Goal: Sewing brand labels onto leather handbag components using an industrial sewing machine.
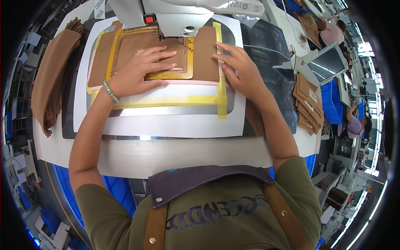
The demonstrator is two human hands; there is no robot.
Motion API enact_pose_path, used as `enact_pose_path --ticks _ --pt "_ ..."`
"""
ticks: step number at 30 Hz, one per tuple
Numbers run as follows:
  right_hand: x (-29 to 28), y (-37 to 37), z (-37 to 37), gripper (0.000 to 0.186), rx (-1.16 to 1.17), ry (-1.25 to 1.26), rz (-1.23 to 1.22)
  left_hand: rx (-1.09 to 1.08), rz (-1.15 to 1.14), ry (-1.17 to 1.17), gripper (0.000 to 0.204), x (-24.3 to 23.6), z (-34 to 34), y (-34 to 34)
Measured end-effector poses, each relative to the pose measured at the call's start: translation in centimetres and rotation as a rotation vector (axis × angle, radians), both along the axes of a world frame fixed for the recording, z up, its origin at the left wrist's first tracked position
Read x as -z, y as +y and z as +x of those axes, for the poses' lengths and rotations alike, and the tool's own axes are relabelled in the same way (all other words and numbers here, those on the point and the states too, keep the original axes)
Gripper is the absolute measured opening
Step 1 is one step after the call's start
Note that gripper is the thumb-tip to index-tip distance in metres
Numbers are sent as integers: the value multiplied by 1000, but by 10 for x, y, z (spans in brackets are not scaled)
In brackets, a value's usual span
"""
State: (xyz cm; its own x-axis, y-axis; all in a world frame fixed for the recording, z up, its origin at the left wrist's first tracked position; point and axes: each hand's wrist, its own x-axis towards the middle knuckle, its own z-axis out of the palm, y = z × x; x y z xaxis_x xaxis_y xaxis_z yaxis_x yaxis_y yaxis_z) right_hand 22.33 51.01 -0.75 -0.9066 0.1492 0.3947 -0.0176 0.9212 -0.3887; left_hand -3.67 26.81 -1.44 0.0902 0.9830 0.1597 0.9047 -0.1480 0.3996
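Observation:
My left hand [146, 66], with a beaded bracelet at the wrist, lies with fingers spread across a yellow rectangular template frame [111, 64] and the brown panel [98, 71] under it. My right hand [237, 68] rests its slightly bent, spread fingertips at the panel's right edge, on a pale pink strip and yellow tape [221, 106]. A white sewing machine head [179, 16] stands over the frame, its foot just beyond my left fingertips. The panel sits on a white board [179, 123] marked out with yellow tape.
Tall stacked brown pieces [50, 77] lie at the left, smaller ones [306, 106] at the right. A dark plate [275, 108] underlies the board. A screen [327, 62] and blue bin [331, 104] stand at the right, blue bins hang below the table, and two co-workers [354, 127] sit farther right.

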Motion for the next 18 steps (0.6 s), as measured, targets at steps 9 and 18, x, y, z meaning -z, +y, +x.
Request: enact_pose_path --ticks 9,18 --pt "-3 3 3 28 27 19 -28 -53 17 -30 48 2 -13 24" --pt "7 7 5 26 26 36 -48 -108 -92 -132 42 -4 -22 45"
